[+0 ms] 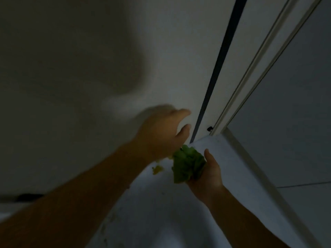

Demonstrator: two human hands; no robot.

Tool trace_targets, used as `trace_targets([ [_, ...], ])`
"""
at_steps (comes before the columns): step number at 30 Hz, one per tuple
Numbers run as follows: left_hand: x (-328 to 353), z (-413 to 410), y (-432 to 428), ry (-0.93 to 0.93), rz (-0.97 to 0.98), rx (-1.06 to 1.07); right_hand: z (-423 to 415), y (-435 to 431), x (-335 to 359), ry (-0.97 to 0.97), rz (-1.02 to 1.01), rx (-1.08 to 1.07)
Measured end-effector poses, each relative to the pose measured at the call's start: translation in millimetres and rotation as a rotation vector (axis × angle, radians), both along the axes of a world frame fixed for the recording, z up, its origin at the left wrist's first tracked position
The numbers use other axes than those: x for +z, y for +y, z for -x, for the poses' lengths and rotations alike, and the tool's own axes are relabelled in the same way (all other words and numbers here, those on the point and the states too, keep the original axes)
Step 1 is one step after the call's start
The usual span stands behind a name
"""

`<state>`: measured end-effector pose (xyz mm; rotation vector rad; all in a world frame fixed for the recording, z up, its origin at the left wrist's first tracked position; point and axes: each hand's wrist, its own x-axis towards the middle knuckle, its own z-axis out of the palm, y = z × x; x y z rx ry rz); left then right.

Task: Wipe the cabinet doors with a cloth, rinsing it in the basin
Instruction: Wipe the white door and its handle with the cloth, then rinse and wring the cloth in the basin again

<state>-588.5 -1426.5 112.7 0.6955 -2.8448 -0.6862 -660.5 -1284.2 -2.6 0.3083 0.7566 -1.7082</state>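
Observation:
A crumpled green cloth (pixel 187 164) sits bunched in my right hand (pixel 209 174), which grips it from below, thumb up beside it. My left hand (pixel 163 133) is just above and left of the cloth, blurred, fingers loosely curved and holding nothing; it hides the cloth's upper left edge. A small yellow-green scrap (pixel 157 170) shows under my left wrist. Both hands are low against the white cabinet door (pixel 89 68), close to its dark vertical gap (pixel 217 68). No basin is in view.
A second white panel with a pale frame strip (pixel 258 68) stands to the right of the gap. A small dark fitting (pixel 209 128) sits at its foot. Below runs a pale floor or ledge (pixel 161 212). The scene is dim.

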Motion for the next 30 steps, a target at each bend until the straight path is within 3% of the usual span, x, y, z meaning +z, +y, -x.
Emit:
trace_targets([
  [2, 19.4, -33.8, 25.1, -0.040, -0.269, 0.212, -7.0, 16.8, 54.0, 0.052, -0.064, 0.026],
  [6, 69.7, -104.8, 70.8, 0.067, -0.918, 0.653, -41.4, 33.5, 170.1, 0.125, -0.134, 0.169],
  [9, 125.9, -147.1, 98.2, 0.206, -1.250, 0.929, -75.1, 28.5, 246.1, 0.186, -0.176, 0.346],
  [12, 170.5, -178.9, 118.6, 0.403, -1.501, 1.064, -96.4, 33.3, 280.0, 0.191, -0.248, 0.478],
  [17, 191.6, -234.4, 176.4, 0.675, -1.471, 1.312, -143.1, 44.7, 317.8, 0.385, -0.307, 0.849],
  [25, 213.1, -295.4, 338.0, 1.319, -1.202, 1.756, -232.1, 115.2, 321.1, 0.810, -0.026, 1.543],
  [30, 229.3, -330.9, 465.2, 1.462, -1.023, 2.004, -297.7, 199.4, 332.0, 0.973, 0.130, 1.836],
])
